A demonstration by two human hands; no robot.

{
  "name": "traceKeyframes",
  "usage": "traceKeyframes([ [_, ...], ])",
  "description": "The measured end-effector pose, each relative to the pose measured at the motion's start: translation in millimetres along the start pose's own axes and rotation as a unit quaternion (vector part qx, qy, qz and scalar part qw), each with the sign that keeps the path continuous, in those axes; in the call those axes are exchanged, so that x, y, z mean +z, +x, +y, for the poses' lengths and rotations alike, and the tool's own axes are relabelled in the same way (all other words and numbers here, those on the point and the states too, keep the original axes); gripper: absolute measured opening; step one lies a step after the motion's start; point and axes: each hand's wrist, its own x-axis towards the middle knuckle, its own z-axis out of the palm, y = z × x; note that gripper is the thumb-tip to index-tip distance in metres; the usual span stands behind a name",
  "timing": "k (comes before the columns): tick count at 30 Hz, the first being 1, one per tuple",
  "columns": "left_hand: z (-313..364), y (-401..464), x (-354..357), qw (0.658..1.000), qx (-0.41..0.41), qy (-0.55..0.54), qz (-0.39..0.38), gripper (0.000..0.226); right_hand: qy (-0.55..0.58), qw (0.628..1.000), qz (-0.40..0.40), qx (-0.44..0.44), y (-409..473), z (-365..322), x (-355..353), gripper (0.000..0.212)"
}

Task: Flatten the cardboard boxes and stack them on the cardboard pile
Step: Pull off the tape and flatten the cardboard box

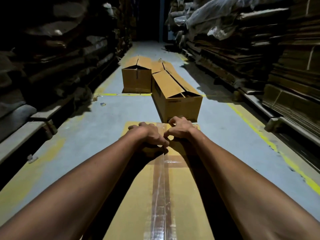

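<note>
Where tape (160,187) runs, taped box (138,196) under hands (164,135)

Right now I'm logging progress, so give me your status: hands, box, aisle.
Both hands, left hand and right hand, clawed on taped box seam. Tape unbroken. Two open-flapped boxes ahead on floor.

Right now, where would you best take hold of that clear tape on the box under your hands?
Probably at the far end of the clear tape, where it meets the box edge by the left hand and right hand. The strip lies flat along the centre seam, so an end offers the only liftable edge; pick it up there and peel toward yourself.
</note>
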Motion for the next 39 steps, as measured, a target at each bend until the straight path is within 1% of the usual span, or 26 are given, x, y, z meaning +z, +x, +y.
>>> traceKeyframes([
  [3, 0.3, 0.7, 1.3, 1.000, 0.010, -0.001, -0.001, 0.105, 0.025, 0.999, 0.036, -0.005, 0.8, 4.5, 7.6, 0.068],
  [6, 0.4, -2.7, -2.8, 1.000, 0.024, -0.018, -0.003, 0.086, 0.023, 0.997, 0.076, -0.010, 0.3, 5.1, 14.0, 0.060],
  [8, 0.0, -5.3, -5.4, 0.999, 0.030, -0.026, -0.006, 0.078, 0.019, 0.995, 0.092, -0.018, -0.6, 5.1, 18.9, 0.057],
  [11, 0.8, -16.3, -7.7, 0.999, 0.026, -0.028, -0.008, 0.080, 0.027, 0.991, 0.123, -0.050, -6.7, 7.4, 27.3, 0.048],
  [15, 2.5, -26.9, -8.2, 1.000, 0.021, -0.010, -0.012, 0.089, 0.001, 0.973, 0.203, -0.112, -16.6, 7.7, 37.1, 0.025],
  [18, 2.1, -28.8, -7.7, 1.000, 0.020, -0.005, -0.012, 0.093, -0.014, 0.957, 0.243, -0.155, -22.2, 5.1, 38.5, 0.018],
  [23, 0.9, -25.7, -7.3, 0.999, 0.032, 0.004, -0.013, 0.096, -0.013, 0.941, 0.263, -0.211, -27.2, 8.4, 36.3, 0.012],
  [28, -4.0, -9.6, -3.2, 0.999, 0.036, 0.008, -0.034, 0.099, -0.060, 0.918, 0.282, -0.272, -22.8, 10.8, 38.3, 0.014],
  [31, -5.3, -12.3, -4.5, 0.998, 0.040, 0.003, -0.040, 0.097, -0.072, 0.908, 0.297, -0.286, -19.0, 12.7, 33.1, 0.013],
  [33, -6.5, -12.9, -4.8, 0.998, 0.036, -0.005, -0.044, 0.097, -0.072, 0.911, 0.299, -0.275, -16.5, 12.8, 28.5, 0.012],
  [36, -7.5, -11.7, -5.1, 0.998, 0.028, -0.006, -0.054, 0.107, -0.046, 0.927, 0.282, -0.244, -6.0, 8.5, 25.3, 0.013],
  [38, -8.2, -14.3, -7.4, 0.998, 0.025, -0.014, -0.057, 0.106, 0.006, 0.946, 0.253, -0.204, 4.4, 3.1, 20.9, 0.013],
  [39, -9.1, -15.5, -8.6, 0.998, 0.026, -0.026, -0.054, 0.102, 0.034, 0.957, 0.223, -0.183, 9.6, 0.2, 17.3, 0.011],
])
